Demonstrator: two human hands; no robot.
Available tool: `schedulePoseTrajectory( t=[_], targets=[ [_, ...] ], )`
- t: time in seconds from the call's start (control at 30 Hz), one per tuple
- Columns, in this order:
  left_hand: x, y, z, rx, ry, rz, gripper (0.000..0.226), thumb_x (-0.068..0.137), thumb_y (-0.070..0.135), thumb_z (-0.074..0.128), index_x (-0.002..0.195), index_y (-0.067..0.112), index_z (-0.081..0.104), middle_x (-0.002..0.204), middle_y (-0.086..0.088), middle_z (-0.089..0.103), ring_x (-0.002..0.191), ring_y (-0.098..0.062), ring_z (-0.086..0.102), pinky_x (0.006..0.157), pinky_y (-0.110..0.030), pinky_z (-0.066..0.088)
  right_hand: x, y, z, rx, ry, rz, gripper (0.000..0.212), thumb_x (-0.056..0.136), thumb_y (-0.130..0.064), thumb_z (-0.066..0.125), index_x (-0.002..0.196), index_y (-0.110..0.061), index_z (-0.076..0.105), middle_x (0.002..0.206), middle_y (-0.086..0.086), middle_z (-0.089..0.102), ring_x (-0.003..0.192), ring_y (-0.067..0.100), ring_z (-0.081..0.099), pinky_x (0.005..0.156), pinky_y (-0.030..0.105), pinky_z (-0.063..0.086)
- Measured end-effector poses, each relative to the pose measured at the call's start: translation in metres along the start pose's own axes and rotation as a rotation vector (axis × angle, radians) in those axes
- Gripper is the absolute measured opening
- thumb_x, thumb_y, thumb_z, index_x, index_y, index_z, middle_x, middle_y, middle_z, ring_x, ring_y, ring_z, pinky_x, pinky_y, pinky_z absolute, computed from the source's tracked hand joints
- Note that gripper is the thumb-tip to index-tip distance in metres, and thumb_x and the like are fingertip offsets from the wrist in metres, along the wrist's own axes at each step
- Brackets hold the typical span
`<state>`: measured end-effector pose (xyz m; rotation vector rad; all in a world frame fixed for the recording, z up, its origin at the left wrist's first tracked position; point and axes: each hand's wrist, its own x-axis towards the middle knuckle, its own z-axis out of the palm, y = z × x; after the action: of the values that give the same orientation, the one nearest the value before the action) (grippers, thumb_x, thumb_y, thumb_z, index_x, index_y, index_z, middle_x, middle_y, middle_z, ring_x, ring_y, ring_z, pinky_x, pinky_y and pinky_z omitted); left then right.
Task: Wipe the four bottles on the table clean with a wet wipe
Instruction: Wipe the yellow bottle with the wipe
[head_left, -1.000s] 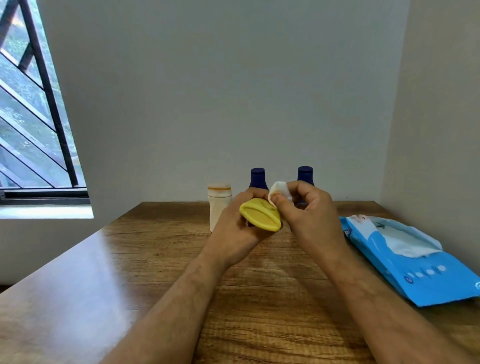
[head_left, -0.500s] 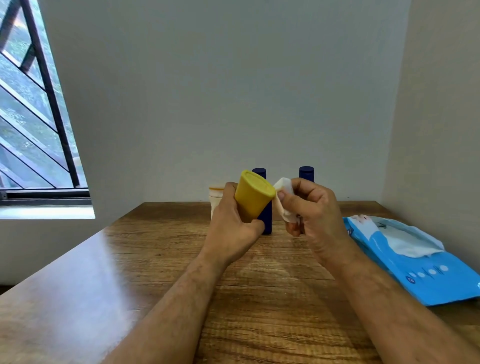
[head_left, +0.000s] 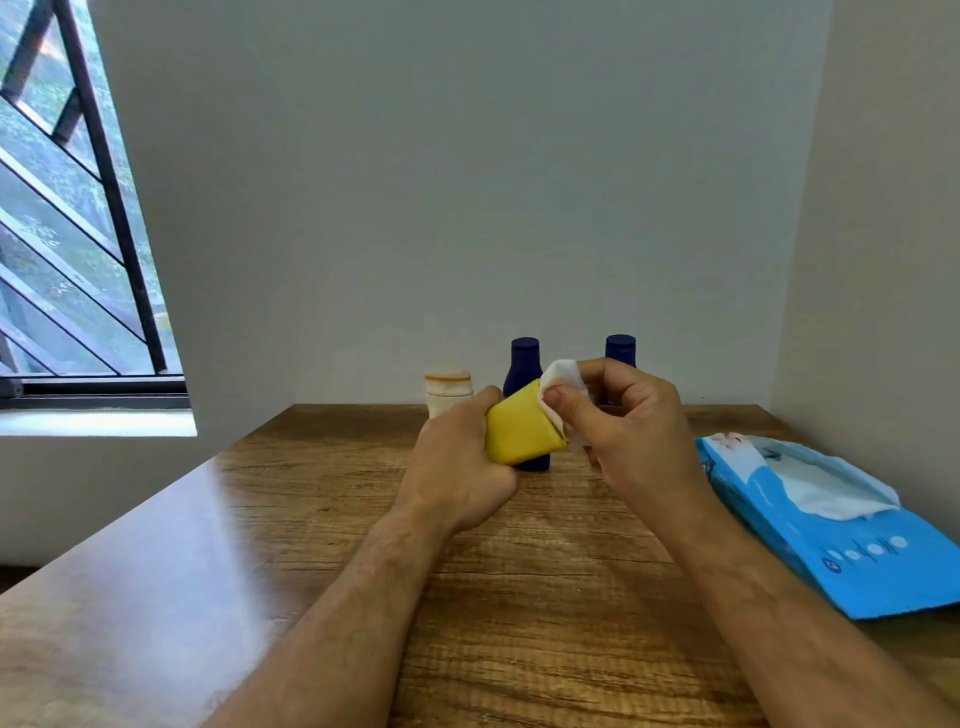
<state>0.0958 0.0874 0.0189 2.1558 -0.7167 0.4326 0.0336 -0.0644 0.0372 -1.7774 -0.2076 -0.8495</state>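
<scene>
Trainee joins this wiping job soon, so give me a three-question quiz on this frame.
1. True or false: the yellow bottle stands on the table.
2. What does the right hand press against the yellow bottle?
3. How many bottles stand at the back? A) one B) two C) three

Key
1. False; the left hand holds it up, tilted.
2. A white wet wipe, pinched in its fingers.
3. C: the cream bottle, the dark blue bottle, the second blue bottle.

Both forearms bare to the frame edge — no sleeves, watch or rings on left hand (head_left: 457, 467) or right hand (head_left: 631, 434).
</scene>
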Motion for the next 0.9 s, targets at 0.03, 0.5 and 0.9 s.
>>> schedulePoseTrajectory(
  t=[0.03, 0.5, 0.9],
  targets=[
    [0.000, 0.000, -0.001, 0.005, -0.015, 0.005, 0.035, 0.059, 0.014, 0.062, 0.083, 0.033, 0.045, 0.073, 0.007, 0.053, 0.070, -0.012, 0.053, 0.057, -0.027, 0.035, 0.000, 0.000, 0.000, -0.043, 0.011, -0.020, 0.011, 0.083, -0.041, 0.069, 0.093, -0.037, 0.067, 0.087, -0.009, 0.065, 0.074, 0.012, 0.062, 0.053, 0.016, 0.046],
    [-0.001, -0.001, 0.008, -0.091, -0.112, -0.034, 0.049, 0.068, 0.000, 0.064, 0.107, 0.028, 0.055, 0.084, 0.002, 0.059, 0.078, -0.016, 0.057, 0.063, -0.033, 0.045, -0.002, -0.002, -0.007, 0.002, -0.061, -0.070, 0.017, 0.082, -0.021, 0.075, 0.082, -0.037, 0.068, 0.082, -0.010, 0.070, 0.081, 0.014, 0.067, 0.065, 0.029, 0.058],
    [0.002, -0.001, 0.007, -0.194, -0.012, -0.084, 0.051, 0.065, -0.005, 0.064, 0.107, 0.023, 0.054, 0.087, -0.010, 0.058, 0.075, -0.023, 0.056, 0.065, -0.045, 0.054, -0.004, -0.006, -0.006, 0.022, -0.114, -0.131, 0.019, 0.081, -0.019, 0.077, 0.084, -0.036, 0.070, 0.081, -0.010, 0.072, 0.077, 0.015, 0.069, 0.065, 0.026, 0.059]
  ],
)
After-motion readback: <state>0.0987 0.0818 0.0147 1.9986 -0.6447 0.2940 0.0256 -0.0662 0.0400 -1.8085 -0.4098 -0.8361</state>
